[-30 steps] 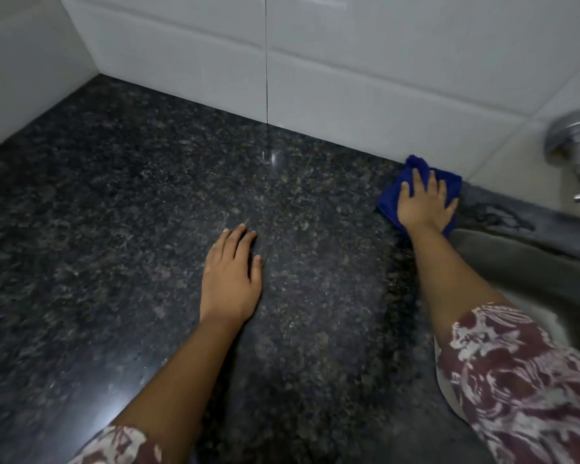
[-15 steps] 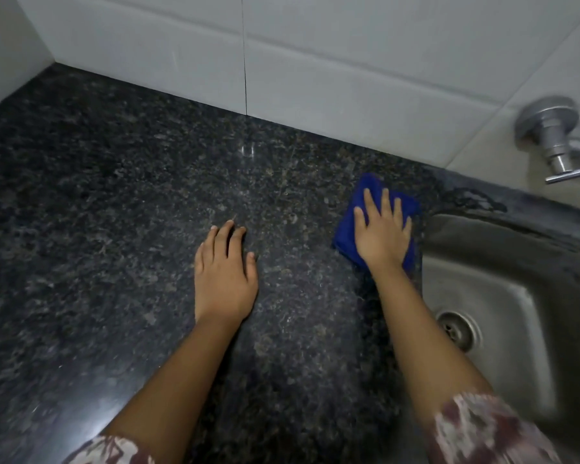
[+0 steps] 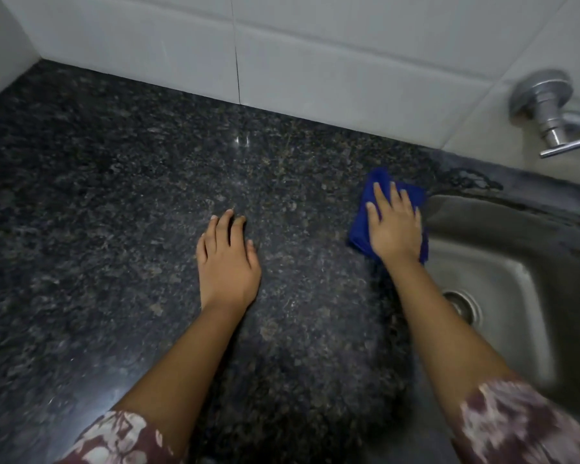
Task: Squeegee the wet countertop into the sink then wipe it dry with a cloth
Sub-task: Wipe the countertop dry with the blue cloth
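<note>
A folded blue cloth [image 3: 362, 226] lies on the dark speckled granite countertop [image 3: 98, 212], right beside the left rim of the steel sink [image 3: 503, 279]. My right hand [image 3: 394, 226] presses flat on the cloth with straight fingers and covers most of it. My left hand [image 3: 226, 262] rests palm down on the bare countertop, about a hand's width left of the cloth, holding nothing. No squeegee is in view.
White wall tiles [image 3: 315, 55] run along the back of the countertop and meet a side wall at the far left. A chrome tap [image 3: 549, 112] sticks out of the wall above the sink. The sink drain [image 3: 466, 306] shows beside my right forearm.
My right hand slid the cloth from the back wall toward me along the sink's edge. My left hand stayed in place on the countertop.
</note>
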